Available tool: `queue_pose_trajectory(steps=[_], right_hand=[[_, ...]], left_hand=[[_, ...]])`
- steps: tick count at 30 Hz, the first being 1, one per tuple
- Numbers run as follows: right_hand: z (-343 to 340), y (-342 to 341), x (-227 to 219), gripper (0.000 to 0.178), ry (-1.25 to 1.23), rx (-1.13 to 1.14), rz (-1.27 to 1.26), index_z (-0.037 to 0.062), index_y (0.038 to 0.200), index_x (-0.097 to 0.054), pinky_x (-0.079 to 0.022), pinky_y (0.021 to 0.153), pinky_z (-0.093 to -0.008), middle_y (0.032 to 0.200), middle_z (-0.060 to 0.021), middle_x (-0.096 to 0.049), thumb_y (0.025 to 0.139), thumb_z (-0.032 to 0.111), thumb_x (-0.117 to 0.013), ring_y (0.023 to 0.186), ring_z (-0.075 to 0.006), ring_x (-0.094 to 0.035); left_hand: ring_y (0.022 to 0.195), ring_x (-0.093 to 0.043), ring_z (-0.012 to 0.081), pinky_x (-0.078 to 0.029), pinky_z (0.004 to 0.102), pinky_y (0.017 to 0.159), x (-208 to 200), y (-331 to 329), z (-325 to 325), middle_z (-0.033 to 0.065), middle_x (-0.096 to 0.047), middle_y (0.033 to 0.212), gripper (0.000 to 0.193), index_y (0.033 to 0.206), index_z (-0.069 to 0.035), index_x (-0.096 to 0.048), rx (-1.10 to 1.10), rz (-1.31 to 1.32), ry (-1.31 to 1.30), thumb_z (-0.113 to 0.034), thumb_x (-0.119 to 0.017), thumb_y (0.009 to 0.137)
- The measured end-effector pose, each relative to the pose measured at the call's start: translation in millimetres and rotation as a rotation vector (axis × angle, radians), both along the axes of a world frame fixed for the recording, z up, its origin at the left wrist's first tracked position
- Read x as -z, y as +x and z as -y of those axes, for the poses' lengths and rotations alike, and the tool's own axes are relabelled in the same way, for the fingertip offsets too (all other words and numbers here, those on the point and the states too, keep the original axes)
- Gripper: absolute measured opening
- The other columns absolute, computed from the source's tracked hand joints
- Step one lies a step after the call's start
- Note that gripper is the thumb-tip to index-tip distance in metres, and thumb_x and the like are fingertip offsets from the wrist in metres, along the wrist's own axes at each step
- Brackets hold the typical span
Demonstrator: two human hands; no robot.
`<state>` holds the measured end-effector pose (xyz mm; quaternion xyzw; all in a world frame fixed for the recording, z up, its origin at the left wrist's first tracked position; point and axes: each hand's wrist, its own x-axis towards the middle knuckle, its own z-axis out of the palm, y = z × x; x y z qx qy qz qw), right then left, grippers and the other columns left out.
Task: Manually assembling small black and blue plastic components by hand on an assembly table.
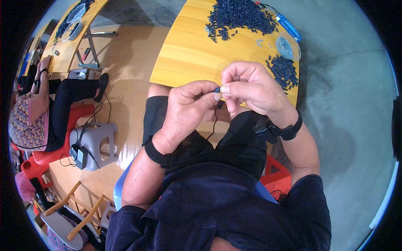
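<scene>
My left hand (pixel 186 109) is closed, thumb and forefinger pinching a small dark blue piece (pixel 217 89) in front of the near edge of the table. Against the other end of that piece, the thumb and finger of my right hand (pixel 256 88) meet in a pinch; whatever lies between them is hidden. Beyond my hands, a large heap of short dark blue cylinders (pixel 240 19) covers the far part of the yellow table (pixel 184 54). A smaller heap of the same cylinders (pixel 284 72) lies by my right wrist.
A clear tub of pale blue bits (pixel 284 47) and a blue packet (pixel 289 28) stand along the table's right edge. To the left, a seated person (pixel 31 117) works at another table (pixel 63 50). A grey stool (pixel 98 142) bears cables and a black adapter.
</scene>
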<state>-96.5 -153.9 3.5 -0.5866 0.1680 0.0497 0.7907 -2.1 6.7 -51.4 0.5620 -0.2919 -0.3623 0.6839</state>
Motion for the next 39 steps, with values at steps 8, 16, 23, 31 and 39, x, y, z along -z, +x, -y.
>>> queue_pose_trajectory(steps=[8, 16, 23, 31, 39], right_hand=[[0, 1, -1, 0.010, 0.156, 0.023, -0.019, -0.0022, 0.093, -0.059, -0.057, 0.051, -0.0307, 0.073, -0.0070, -0.064, 0.090, 0.008, -0.060, 0.055, -0.0143, -0.064], [-3, 1, -3, 0.010, 0.187, 0.060, -0.062, -0.0017, 0.091, -0.059, -0.057, 0.050, -0.0310, 0.072, -0.0059, -0.063, 0.090, 0.009, -0.060, 0.053, -0.0132, -0.063], [-5, 1, 1, 0.013, 0.160, 0.062, -0.068, -0.0014, 0.090, -0.057, -0.057, 0.048, -0.0305, 0.070, -0.0044, -0.061, 0.092, 0.011, -0.059, 0.051, -0.0121, -0.061], [-7, 0, -3, 0.013, 0.173, 0.041, -0.068, -0.0007, 0.090, -0.057, -0.056, 0.049, -0.0315, 0.070, -0.0044, -0.060, 0.092, 0.012, -0.060, 0.051, -0.0131, -0.062], [-7, -4, 0, 0.012, 0.266, 0.038, -0.087, 0.0018, 0.092, -0.056, -0.057, 0.051, -0.0341, 0.070, -0.0031, -0.059, 0.092, 0.013, -0.060, 0.051, -0.0127, -0.060]], left_hand=[[0.073, -0.059, 0.0049, -0.050, 0.0201, 0.063, -5, 2, -3, 0.0018, -0.067, 0.081, 0.012, 0.099, 0.003, -0.068, 0.009, 0.091, -0.025, 0.000, -0.064, 0.087], [0.075, -0.060, 0.0057, -0.051, 0.0205, 0.065, -3, 1, -3, 0.0033, -0.068, 0.083, 0.013, 0.098, 0.003, -0.069, -0.023, 0.140, -0.044, 0.000, -0.065, 0.086], [0.067, -0.063, 0.0079, -0.051, 0.0217, 0.063, -9, 0, -3, 0.0046, -0.070, 0.075, 0.009, 0.089, 0.003, -0.071, -0.095, 0.078, -0.006, 0.001, -0.070, 0.081], [0.070, -0.059, 0.0055, -0.049, 0.0213, 0.061, -15, 2, -7, 0.0031, -0.067, 0.078, 0.010, 0.095, 0.003, -0.068, -0.017, 0.136, -0.016, -0.001, -0.065, 0.086], [0.067, -0.063, 0.0140, -0.049, 0.0267, 0.058, -24, 2, -9, 0.0102, -0.066, 0.077, 0.011, 0.093, 0.003, -0.068, -0.074, 0.361, -0.026, 0.001, -0.066, 0.082]])
